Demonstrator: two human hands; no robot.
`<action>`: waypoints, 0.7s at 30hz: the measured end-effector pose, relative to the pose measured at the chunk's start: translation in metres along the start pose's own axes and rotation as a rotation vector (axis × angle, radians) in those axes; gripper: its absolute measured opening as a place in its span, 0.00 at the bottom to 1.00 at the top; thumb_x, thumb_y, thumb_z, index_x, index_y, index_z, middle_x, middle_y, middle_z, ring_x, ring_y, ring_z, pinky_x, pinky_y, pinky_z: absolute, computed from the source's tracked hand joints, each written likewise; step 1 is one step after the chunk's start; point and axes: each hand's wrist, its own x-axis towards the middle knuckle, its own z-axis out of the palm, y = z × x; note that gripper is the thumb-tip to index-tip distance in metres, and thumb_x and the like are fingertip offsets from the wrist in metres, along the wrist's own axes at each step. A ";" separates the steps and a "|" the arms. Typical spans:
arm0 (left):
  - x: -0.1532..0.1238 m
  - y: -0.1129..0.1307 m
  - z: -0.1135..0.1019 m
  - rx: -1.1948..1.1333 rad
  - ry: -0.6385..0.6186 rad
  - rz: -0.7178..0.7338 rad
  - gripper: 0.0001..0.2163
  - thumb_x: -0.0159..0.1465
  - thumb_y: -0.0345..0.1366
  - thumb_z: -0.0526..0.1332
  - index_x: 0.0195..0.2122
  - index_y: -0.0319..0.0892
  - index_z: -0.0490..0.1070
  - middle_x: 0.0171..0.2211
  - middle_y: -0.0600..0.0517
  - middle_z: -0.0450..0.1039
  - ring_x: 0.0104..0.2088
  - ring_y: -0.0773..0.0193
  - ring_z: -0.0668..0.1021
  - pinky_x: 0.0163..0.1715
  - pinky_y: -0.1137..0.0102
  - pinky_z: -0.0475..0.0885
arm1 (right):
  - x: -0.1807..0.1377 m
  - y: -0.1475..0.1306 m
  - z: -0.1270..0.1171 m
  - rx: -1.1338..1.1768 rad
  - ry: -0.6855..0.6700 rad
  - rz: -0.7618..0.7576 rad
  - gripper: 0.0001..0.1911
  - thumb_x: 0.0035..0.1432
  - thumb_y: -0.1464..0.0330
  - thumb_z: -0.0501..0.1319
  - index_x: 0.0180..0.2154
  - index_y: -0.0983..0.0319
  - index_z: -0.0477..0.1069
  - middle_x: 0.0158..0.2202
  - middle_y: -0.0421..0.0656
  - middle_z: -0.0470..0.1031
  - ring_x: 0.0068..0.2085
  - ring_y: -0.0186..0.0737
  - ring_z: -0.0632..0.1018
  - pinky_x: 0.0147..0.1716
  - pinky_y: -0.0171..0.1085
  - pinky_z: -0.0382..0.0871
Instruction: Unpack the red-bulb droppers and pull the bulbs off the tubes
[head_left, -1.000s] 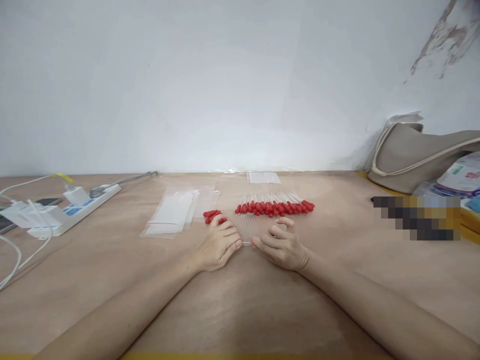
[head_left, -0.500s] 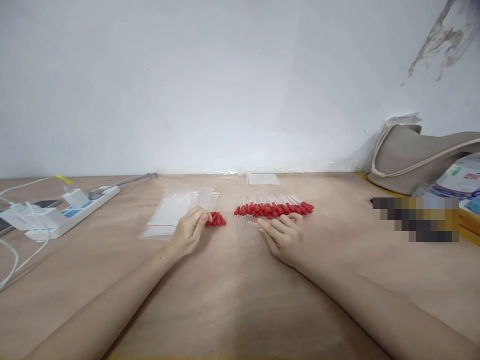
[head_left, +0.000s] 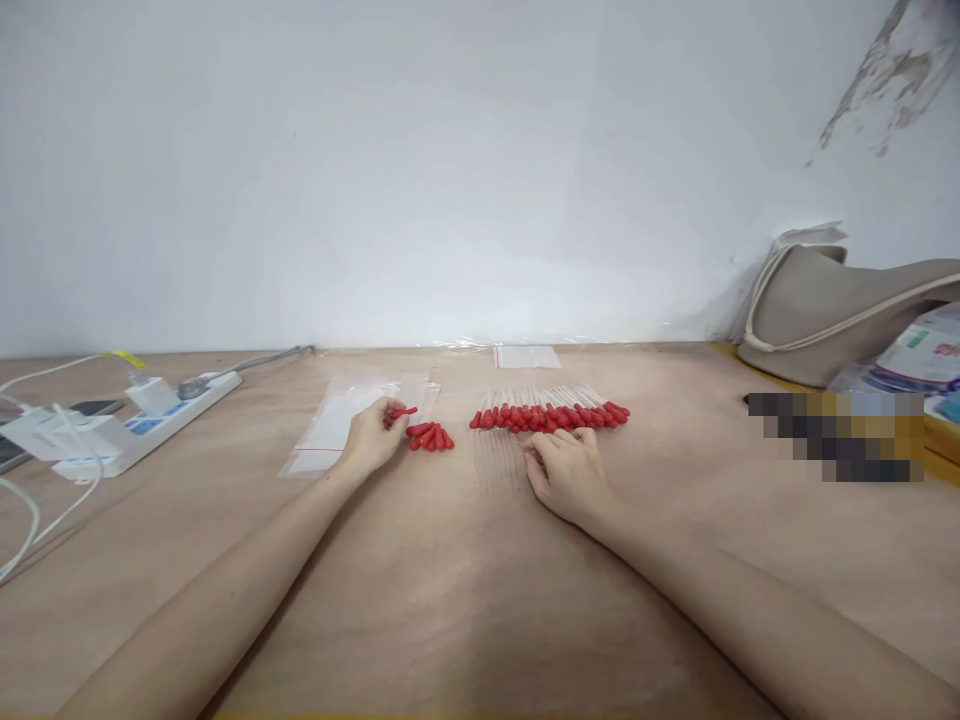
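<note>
The left hand is pinching a slim red piece; just right, matching bulbous pieces are fanning across the bench. Clear tubes are lying parallel, nearer than red-ended pale sticks; the right hand is curling alongside, its grip impossible to tell.

One dropper bulb sits in my left hand; a cluster of loose bulbs lies just right of it. Plastic bags lie left of and partly behind that hand, the power strip well left. Just left of my right hand lie dropper tubes; behind it, a row of droppers.
</note>
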 end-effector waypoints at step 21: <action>-0.021 0.040 -0.003 0.133 0.122 0.372 0.08 0.57 0.38 0.57 0.32 0.44 0.74 0.40 0.50 0.72 0.44 0.56 0.69 0.46 0.60 0.63 | -0.003 -0.002 -0.014 0.117 -0.165 -0.138 0.28 0.52 0.48 0.52 0.46 0.59 0.67 0.42 0.46 0.70 0.43 0.43 0.67 0.49 0.49 0.47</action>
